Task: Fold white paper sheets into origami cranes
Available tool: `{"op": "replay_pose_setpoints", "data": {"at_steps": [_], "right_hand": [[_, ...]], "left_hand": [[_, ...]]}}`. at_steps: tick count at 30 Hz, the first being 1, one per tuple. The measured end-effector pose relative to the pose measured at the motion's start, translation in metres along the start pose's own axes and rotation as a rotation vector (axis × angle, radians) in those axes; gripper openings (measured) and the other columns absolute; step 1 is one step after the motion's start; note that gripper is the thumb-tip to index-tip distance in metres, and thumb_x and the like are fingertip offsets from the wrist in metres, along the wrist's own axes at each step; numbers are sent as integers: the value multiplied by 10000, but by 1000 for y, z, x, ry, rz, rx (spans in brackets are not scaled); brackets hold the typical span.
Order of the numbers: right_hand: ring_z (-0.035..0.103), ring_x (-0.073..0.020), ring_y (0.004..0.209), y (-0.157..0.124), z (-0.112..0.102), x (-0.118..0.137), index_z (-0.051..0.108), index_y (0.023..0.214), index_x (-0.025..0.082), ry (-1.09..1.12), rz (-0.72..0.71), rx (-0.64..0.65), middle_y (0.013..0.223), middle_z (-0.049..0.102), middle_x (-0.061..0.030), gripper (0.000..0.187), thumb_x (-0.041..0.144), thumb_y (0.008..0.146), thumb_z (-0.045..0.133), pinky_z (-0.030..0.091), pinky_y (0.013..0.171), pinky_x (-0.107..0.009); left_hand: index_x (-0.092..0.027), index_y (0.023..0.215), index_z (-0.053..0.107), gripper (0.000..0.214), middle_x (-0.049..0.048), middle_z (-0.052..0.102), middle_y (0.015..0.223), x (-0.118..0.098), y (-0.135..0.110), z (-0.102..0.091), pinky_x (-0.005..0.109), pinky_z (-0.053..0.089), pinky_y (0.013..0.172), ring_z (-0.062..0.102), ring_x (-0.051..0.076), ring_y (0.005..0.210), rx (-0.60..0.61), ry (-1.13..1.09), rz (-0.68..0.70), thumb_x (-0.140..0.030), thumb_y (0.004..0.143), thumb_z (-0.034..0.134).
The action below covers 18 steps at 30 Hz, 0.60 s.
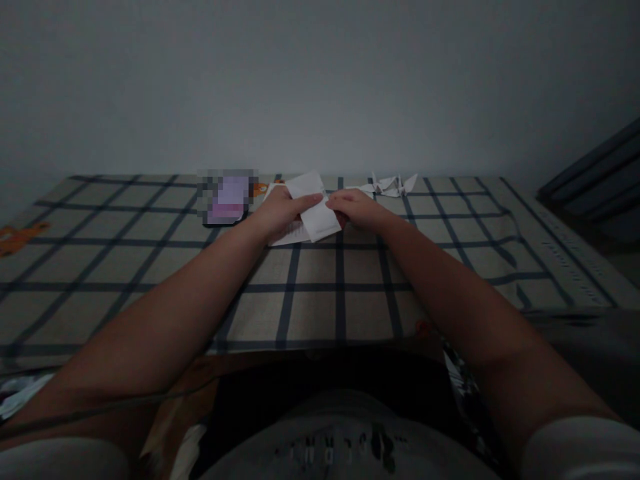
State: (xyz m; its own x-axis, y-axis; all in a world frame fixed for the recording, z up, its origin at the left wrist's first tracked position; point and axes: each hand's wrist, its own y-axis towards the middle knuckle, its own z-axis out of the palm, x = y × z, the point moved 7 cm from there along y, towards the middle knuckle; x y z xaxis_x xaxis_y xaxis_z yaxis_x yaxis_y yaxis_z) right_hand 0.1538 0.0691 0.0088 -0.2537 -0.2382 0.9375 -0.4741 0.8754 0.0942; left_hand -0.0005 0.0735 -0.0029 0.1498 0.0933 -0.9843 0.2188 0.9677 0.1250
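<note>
— Where's the white paper (317, 217)?
— Over the checked cloth (310, 293), far side: your left hand (280, 212) grips it, fingers laid across; your right hand (357, 208) pinches its right edge (paper cranes (393, 185) lie just beyond).

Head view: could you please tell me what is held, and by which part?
Both hands hold the folded white paper sheet: the left hand at its left side, fingers across its face, the right hand at its right edge.

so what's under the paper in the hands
A second white sheet shows beneath the paper, lying on the checked cloth. The left hand and right hand cover its edges, so whatever else lies under it is hidden.
</note>
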Motion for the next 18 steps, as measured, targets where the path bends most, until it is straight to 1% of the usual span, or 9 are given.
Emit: {"op": "replay_pose_setpoints", "data": {"at_steps": [2,5,9,12,13,14,16,17,18], "right_hand": [[511,-94,523,-3,-2,5,567,661,177,-47,-11,-12,563,551,34,342,162,1002,559,415,528,-203],[514,-82,530,-8,-1,14,563,643,166,-120,-44,5,562,555,31,348,146,990,580,406,542,-195],[531,-83,517,-8,2,13,567,699,170,-54,-20,8,576,562,34,297,150,995,568,409,515,-192],[553,-88,527,-3,0,8,591,812,175,68,-45,-22,617,583,37,183,147,988,550,452,521,-189],[557,-89,523,-1,-1,6,609,903,175,93,-57,-32,631,590,46,96,133,970,554,451,512,-187],[555,-86,516,0,-4,5,614,1022,179,109,-87,-55,648,599,59,93,131,951,579,442,504,-181],[571,-75,540,2,-6,5,576,1223,195,119,-161,-52,714,623,75,336,143,903,665,456,529,-172],[576,-70,552,2,-6,6,564,1264,200,121,-187,-41,750,633,73,400,159,888,693,466,542,-174],[585,-68,570,2,-6,5,571,1268,196,117,-202,-21,785,644,63,414,180,879,714,482,559,-180]], "left_hand": [[-157,995,743,430,102,816,1001,2,1,1,427,666,858,790,261,864,10,-24,-2,-380,683,939],[-155,997,733,420,90,814,991,-2,3,-3,424,665,886,790,248,867,-30,-64,47,-400,714,923],[-146,981,722,342,86,804,971,-6,5,-8,428,655,927,785,237,861,-96,-102,45,-335,753,894],[-142,980,715,244,79,798,963,-7,6,-11,430,646,965,778,215,839,-136,-151,8,-258,809,845],[-141,986,714,210,77,798,966,-7,5,-12,429,643,975,776,206,831,-147,-169,-5,-229,830,823],[-140,998,714,183,77,798,973,-6,5,-11,428,640,984,775,198,829,-150,-184,-27,-199,848,799],[-135,1033,718,167,80,802,985,-4,4,-8,426,637,994,777,190,834,-128,-199,-92,-143,871,758],[-132,1046,720,169,81,803,980,-3,3,-5,419,636,993,778,187,832,-109,-197,-127,-121,879,743],[-128,1050,724,165,80,803,962,-3,1,-3,409,638,984,777,184,823,-90,-187,-158,-107,886,730]]}}
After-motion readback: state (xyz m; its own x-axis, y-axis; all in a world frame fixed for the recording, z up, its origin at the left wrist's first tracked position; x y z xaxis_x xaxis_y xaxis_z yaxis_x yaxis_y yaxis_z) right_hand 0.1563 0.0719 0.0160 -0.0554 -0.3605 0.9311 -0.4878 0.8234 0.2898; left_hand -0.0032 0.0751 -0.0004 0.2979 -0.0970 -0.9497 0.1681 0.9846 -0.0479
